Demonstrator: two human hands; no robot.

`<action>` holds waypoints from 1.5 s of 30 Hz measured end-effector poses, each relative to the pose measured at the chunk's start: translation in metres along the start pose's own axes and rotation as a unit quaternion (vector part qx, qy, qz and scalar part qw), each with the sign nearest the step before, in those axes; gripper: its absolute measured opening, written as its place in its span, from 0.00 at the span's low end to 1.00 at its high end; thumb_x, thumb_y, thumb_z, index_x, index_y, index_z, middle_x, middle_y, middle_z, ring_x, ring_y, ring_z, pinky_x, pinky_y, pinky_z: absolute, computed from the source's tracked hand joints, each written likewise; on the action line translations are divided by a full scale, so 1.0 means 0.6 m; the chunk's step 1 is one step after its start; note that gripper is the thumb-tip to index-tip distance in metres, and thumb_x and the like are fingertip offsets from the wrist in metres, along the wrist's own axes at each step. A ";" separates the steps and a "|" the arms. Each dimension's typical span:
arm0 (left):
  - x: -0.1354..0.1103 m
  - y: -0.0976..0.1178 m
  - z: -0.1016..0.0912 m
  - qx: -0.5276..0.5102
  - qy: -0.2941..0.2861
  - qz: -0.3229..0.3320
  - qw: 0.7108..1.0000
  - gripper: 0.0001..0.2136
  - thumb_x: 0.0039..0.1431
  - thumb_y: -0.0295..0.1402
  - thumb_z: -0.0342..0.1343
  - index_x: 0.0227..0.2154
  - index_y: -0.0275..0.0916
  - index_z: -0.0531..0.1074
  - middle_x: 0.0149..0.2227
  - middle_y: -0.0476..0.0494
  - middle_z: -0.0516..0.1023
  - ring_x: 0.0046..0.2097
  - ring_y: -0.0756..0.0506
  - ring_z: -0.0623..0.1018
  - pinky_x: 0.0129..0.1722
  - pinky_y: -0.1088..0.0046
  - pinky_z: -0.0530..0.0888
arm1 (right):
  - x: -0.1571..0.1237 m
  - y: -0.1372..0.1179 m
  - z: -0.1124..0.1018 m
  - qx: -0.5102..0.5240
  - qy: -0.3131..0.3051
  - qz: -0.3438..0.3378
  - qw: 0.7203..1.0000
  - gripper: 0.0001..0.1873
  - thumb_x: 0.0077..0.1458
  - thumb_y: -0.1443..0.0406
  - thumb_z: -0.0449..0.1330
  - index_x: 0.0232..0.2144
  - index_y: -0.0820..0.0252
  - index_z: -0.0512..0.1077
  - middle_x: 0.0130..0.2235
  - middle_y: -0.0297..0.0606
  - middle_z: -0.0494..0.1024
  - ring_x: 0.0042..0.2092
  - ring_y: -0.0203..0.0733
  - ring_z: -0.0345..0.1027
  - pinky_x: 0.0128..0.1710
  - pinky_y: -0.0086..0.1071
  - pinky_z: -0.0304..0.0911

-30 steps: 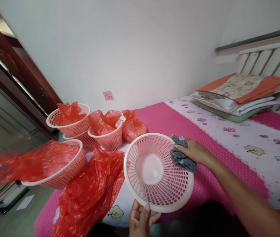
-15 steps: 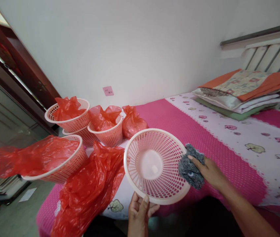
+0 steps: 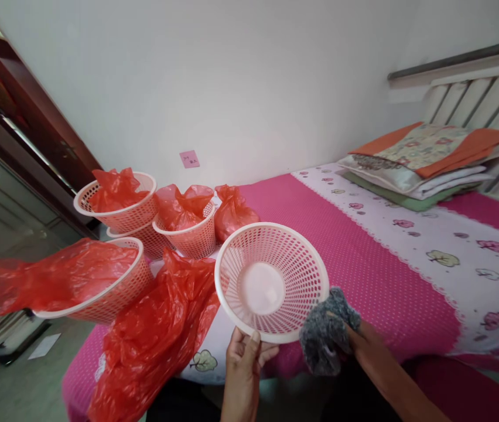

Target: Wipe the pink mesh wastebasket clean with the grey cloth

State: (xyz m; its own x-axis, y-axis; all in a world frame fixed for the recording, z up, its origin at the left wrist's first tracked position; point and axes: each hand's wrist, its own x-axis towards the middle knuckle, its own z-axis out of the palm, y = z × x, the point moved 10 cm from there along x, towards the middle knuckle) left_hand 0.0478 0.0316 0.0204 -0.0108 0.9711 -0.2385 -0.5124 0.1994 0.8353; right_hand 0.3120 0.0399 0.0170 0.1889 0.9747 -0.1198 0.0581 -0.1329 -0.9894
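A light pink plastic basket (image 3: 262,287) with a perforated wall and solid round base is tilted with its mouth toward me. My left hand (image 3: 245,357) grips its near rim, thumb on top and fingers underneath. In my right hand (image 3: 348,337) is a bunched grey cloth (image 3: 329,331), which lies against the basket's lower right rim. A crumpled red plastic bag (image 3: 157,334) spreads over the bed just left of the basket.
Several pink baskets with red bags stand at the left, among them a front basket (image 3: 139,275) and a stacked one (image 3: 130,220). A tied red bag (image 3: 234,217) sits beside them. Folded bedding (image 3: 425,158) is piled at the right on the pink bed (image 3: 364,264).
My right hand and the grey cloth have moved down and left along the basket's rim, from its right side to the lower right. The basket has risen slightly in my left hand.
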 end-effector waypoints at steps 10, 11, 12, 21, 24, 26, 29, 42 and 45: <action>0.018 0.038 -0.005 -0.051 0.031 0.014 0.998 0.25 0.47 0.42 0.79 0.44 0.38 0.77 0.44 0.41 0.84 0.39 0.43 0.85 0.38 0.68 0.82 | -0.066 -0.079 0.005 -0.022 -0.030 0.004 0.999 0.26 0.52 0.44 0.66 0.43 0.57 0.80 0.41 0.45 0.86 0.49 0.63 0.80 0.49 0.47 0.76; 0.017 0.040 -0.004 -0.063 0.029 0.016 0.997 0.23 0.48 0.41 0.78 0.43 0.38 0.77 0.44 0.42 0.83 0.40 0.43 0.85 0.37 0.69 0.81 | -0.057 -0.102 -0.008 -0.036 -0.020 -0.028 0.999 0.26 0.53 0.44 0.65 0.44 0.56 0.79 0.40 0.45 0.86 0.48 0.62 0.81 0.48 0.46 0.77; 0.016 0.041 -0.003 -0.075 0.023 0.018 0.997 0.22 0.49 0.40 0.78 0.42 0.38 0.77 0.44 0.42 0.83 0.41 0.43 0.85 0.37 0.69 0.81 | -0.047 -0.126 -0.026 -0.066 0.004 -0.068 0.995 0.25 0.54 0.45 0.65 0.45 0.55 0.79 0.40 0.45 0.86 0.48 0.62 0.81 0.48 0.45 0.76; 0.014 0.022 -0.004 -0.130 -0.035 -0.004 0.991 0.16 0.50 0.32 0.72 0.42 0.39 0.77 0.47 0.40 0.81 0.51 0.38 0.82 0.50 0.61 0.78 | 0.020 -0.204 -0.027 -0.365 0.061 -0.310 0.876 0.18 0.61 0.61 0.54 0.52 0.54 0.72 0.52 0.47 0.79 0.50 0.53 0.78 0.46 0.42 0.75; 0.015 0.018 -0.004 -0.131 -0.044 -0.010 0.990 0.16 0.50 0.29 0.70 0.43 0.40 0.78 0.49 0.40 0.81 0.53 0.36 0.81 0.52 0.59 0.76 | 0.012 -0.183 0.022 -0.414 0.046 -0.329 0.847 0.19 0.60 0.67 0.54 0.53 0.57 0.71 0.54 0.48 0.77 0.50 0.53 0.78 0.44 0.42 0.76; 0.016 0.016 -0.003 -0.129 -0.049 -0.012 0.990 0.15 0.50 0.28 0.68 0.43 0.39 0.78 0.49 0.39 0.81 0.54 0.35 0.80 0.52 0.58 0.76 | -0.007 -0.179 0.050 -0.437 0.052 -0.356 0.824 0.20 0.56 0.70 0.55 0.52 0.58 0.70 0.53 0.50 0.76 0.49 0.55 0.78 0.43 0.42 0.75; 0.017 0.012 -0.001 -0.125 -0.056 -0.015 0.990 0.16 0.49 0.25 0.65 0.43 0.39 0.78 0.49 0.37 0.80 0.54 0.35 0.80 0.51 0.59 0.76 | -0.038 -0.179 0.098 -0.446 0.020 -0.385 0.808 0.22 0.51 0.73 0.57 0.50 0.58 0.69 0.51 0.50 0.76 0.47 0.54 0.76 0.44 0.41 0.74; 0.011 -0.002 -0.014 -0.156 -0.011 -0.023 0.987 0.18 0.42 0.23 0.66 0.40 0.40 0.79 0.40 0.44 0.81 0.43 0.43 0.81 0.47 0.66 0.77 | -0.062 -0.291 0.197 -0.161 -0.173 -0.343 0.909 0.11 0.52 0.75 0.55 0.35 0.54 0.65 0.38 0.35 0.72 0.41 0.43 0.68 0.42 0.34 0.64; 0.010 -0.006 -0.013 -0.159 -0.019 -0.029 0.987 0.19 0.41 0.23 0.65 0.40 0.39 0.79 0.47 0.39 0.82 0.48 0.41 0.81 0.47 0.66 0.77 | -0.029 -0.359 0.174 -0.124 -0.089 -0.402 0.903 0.10 0.55 0.75 0.56 0.36 0.55 0.67 0.39 0.36 0.72 0.43 0.44 0.68 0.44 0.35 0.64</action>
State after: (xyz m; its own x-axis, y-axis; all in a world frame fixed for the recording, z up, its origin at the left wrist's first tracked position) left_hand 0.0426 0.0358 0.0120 0.0560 0.9646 -0.2576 -0.7546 0.2098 0.6217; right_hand 0.1939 0.0702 0.2240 -0.1706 0.7845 0.5962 0.3287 0.6158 -0.7161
